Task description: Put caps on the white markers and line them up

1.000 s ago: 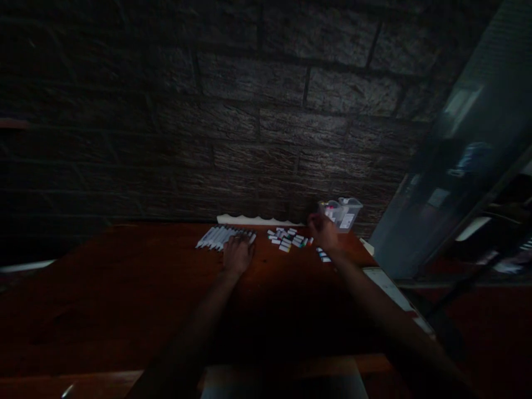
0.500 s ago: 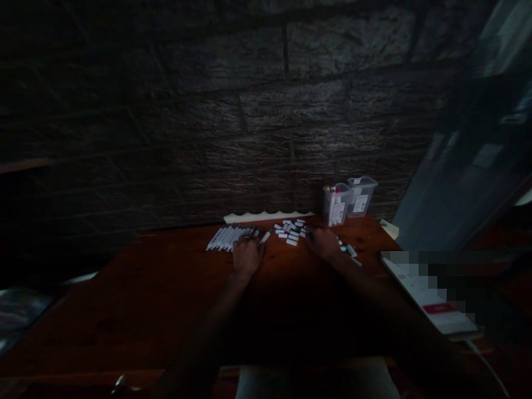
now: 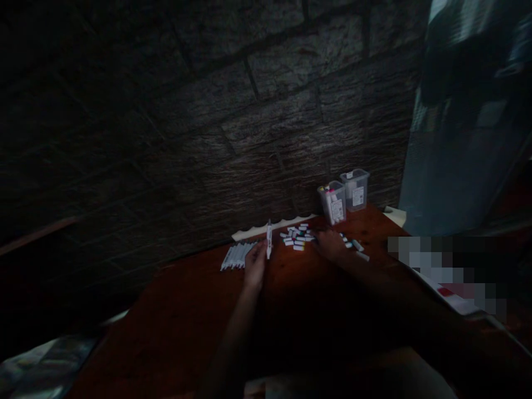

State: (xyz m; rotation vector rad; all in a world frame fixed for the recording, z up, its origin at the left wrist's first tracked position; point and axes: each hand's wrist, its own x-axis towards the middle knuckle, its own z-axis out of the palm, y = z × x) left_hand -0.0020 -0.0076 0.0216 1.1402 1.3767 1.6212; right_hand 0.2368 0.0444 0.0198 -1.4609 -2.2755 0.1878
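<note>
Wooden table [image 3: 183, 321], markers [image 3: 236, 256], caps [image 3: 297, 237], tubs [image 3: 344, 200]

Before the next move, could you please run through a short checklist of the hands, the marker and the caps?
1. Left hand grips the marker, held upright: ok.
2. Marker has its cap on: cannot tell.
3. Right hand rests at the loose caps: ok.
4. Right hand holds a cap: cannot tell.
5. Row of markers lies beside the left hand: ok.
6. Two clear containers stand upright near the wall: ok.

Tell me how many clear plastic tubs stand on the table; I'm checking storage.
2: one tub holding markers, the other tub touching it on its right, both against the brick wall.
</note>
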